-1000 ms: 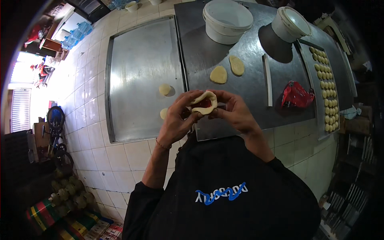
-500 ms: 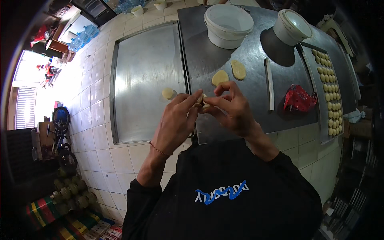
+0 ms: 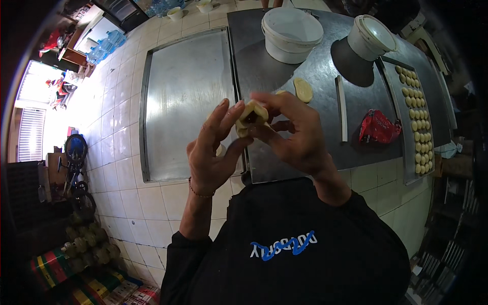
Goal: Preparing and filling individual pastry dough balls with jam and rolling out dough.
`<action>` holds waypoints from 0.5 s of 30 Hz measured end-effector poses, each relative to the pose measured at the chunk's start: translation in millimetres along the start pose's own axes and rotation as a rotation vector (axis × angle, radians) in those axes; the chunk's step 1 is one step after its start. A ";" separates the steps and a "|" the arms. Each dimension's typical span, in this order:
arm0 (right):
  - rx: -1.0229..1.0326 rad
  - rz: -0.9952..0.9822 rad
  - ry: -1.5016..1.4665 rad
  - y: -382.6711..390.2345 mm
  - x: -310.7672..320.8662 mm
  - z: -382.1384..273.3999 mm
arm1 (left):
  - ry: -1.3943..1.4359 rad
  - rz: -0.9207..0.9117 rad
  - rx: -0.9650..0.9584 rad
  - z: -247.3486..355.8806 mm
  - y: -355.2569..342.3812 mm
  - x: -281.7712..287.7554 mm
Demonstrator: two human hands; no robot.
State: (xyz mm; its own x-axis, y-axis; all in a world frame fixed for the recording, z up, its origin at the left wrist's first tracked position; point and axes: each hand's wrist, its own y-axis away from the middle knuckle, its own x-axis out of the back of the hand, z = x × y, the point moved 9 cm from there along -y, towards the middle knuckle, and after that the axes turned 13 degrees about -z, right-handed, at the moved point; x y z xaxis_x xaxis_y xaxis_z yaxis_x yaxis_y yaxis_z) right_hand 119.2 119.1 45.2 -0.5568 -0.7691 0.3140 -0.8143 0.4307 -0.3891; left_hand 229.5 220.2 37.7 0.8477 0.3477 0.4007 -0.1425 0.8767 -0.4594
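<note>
Above the steel desk (image 3: 305,66), left hand (image 3: 216,152) and right hand (image 3: 295,132) both pinch a pale folded dough piece with dark filling (image 3: 251,116).

Pale dough piece (image 3: 252,116), dark filling showing, folded partly closed, held above counter

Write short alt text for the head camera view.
Both bare hands, left hand and right hand, pinch a pale dough piece with dark filling above a steel worktop; a flat pale dough round lies beyond.
</note>
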 end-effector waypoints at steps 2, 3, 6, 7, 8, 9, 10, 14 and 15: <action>-0.024 -0.053 0.009 -1.6 -4.5 3.0 | 0.040 0.049 0.027 -6.4 3.9 3.0; -0.050 -0.099 0.017 -1.5 -8.3 6.6 | 0.082 0.091 0.052 -10.4 6.1 5.5; -0.077 -0.165 -0.116 2.1 -16.5 15.6 | 0.310 0.141 0.143 -18.2 8.6 8.9; -0.077 -0.169 -0.117 2.6 -18.7 13.1 | 0.310 0.145 0.145 -17.1 8.6 9.8; -0.070 -0.175 -0.160 3.5 -21.4 8.3 | 0.309 0.183 0.151 -16.9 9.7 13.3; -0.062 -0.181 -0.203 3.3 -23.4 4.3 | 0.307 0.221 0.155 -16.3 11.2 17.3; -0.061 -0.185 -0.203 2.4 -21.5 3.6 | 0.306 0.226 0.156 -14.6 11.6 18.8; 0.003 -0.308 0.156 -2.0 -25.8 -10.8 | 0.201 0.190 0.152 -4.2 9.6 19.2; 0.042 -0.296 0.218 -2.9 -26.1 -16.4 | 0.169 0.188 0.157 -3.4 8.5 17.7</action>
State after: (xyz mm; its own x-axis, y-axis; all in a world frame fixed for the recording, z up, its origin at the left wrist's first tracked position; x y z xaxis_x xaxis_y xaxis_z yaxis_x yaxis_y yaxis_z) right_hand 133.4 145.7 52.3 -0.3240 -0.7366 0.5937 -0.9403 0.1817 -0.2878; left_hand 245.0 232.7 38.2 0.8701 0.4602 0.1767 -0.3712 0.8475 -0.3794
